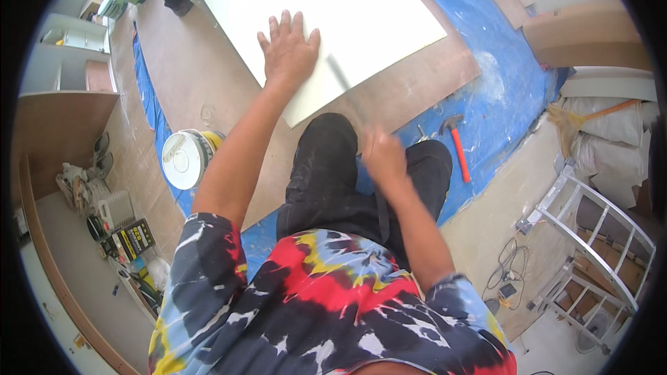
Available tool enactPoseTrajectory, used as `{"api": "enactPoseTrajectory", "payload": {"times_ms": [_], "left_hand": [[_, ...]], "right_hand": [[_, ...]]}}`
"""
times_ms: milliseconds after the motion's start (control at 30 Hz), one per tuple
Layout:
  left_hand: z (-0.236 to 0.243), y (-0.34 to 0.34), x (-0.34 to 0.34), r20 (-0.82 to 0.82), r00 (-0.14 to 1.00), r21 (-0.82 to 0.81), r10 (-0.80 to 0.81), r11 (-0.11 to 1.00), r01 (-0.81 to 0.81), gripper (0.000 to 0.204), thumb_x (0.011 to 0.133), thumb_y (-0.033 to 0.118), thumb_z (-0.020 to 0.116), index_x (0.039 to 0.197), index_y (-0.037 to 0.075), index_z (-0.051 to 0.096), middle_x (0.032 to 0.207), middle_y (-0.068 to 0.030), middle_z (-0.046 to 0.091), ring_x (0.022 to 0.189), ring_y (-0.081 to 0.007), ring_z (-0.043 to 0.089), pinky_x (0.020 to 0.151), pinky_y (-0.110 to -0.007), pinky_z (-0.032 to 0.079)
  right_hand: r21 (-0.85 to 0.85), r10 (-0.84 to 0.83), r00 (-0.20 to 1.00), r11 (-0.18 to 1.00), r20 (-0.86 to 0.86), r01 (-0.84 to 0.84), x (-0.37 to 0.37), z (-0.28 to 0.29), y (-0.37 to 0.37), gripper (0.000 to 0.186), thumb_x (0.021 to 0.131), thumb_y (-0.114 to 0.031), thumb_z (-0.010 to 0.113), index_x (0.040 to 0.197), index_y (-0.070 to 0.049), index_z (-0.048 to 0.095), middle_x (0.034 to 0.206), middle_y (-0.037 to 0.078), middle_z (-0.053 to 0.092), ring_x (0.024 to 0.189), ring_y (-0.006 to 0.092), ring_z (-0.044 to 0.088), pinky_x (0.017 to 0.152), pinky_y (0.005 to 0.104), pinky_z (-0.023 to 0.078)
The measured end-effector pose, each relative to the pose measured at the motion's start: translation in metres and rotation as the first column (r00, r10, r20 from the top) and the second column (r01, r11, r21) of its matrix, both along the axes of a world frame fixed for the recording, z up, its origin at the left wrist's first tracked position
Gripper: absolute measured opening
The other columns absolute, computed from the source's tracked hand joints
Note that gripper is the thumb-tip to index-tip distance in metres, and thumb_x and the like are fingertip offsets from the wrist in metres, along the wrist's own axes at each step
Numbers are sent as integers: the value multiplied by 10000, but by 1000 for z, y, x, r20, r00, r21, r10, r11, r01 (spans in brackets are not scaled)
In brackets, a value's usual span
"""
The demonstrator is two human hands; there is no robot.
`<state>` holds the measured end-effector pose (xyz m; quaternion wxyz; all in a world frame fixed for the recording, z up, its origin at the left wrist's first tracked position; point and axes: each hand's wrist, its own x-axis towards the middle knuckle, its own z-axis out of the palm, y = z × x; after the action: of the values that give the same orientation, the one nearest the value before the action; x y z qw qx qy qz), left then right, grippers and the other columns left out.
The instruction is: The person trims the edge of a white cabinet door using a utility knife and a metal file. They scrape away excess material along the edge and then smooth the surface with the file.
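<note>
Fingers of the left hand were spread wide and lay flat upon a white board, smooth and straight at its edges. Fingers of the right hand were curled into a fist around a slim grey tool, which pointed toward the near edge of the board; both were blurred, so I could not tell the kind of tool. The board rested on a larger brown sheet, dull of surface, and beneath this was a wrinkled blue plastic sheet.

To the left of the left forearm stood a round white bucket. A hammer with an orange-red handle lay near the right knee; farther to the right were a straw broom and a metal ladder.

The left knee was close to the board's near corner, leaving little room there. Along its right edge, a strip of brown sheet was showing, then a broad blue band.
</note>
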<state>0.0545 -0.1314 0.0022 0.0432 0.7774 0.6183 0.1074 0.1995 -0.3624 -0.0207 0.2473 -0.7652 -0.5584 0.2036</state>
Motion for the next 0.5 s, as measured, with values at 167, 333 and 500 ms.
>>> {"api": "enactPoseTrajectory", "payload": {"times_ms": [167,333,500], "left_hand": [[-5,-2,-4,8,1000,68,-16,998,15,649,1030,491,382,1560,116,365,1636,-156,304,1534,-363,208,1241,-566,112],[-6,2,7,14,1000,44,-23,999,22,649,1033,493,379,1560,114,364,1639,-147,302,1536,-352,207,1244,-560,107],[-9,-6,-7,15,1000,55,-19,998,18,658,1030,491,386,1557,97,366,1638,-154,303,1538,-356,201,1242,-565,103]], "right_hand": [[-94,-19,996,995,83,26,40,-10,31,463,1029,-378,492,861,21,652,771,315,655,762,508,653,696,557,531],[-8,-142,986,990,85,143,27,-20,23,495,1036,-395,471,876,35,656,827,327,671,808,520,657,742,575,529],[-205,-10,993,978,114,33,13,8,8,486,1028,-397,488,911,40,663,826,328,670,814,519,664,781,588,527]]}}
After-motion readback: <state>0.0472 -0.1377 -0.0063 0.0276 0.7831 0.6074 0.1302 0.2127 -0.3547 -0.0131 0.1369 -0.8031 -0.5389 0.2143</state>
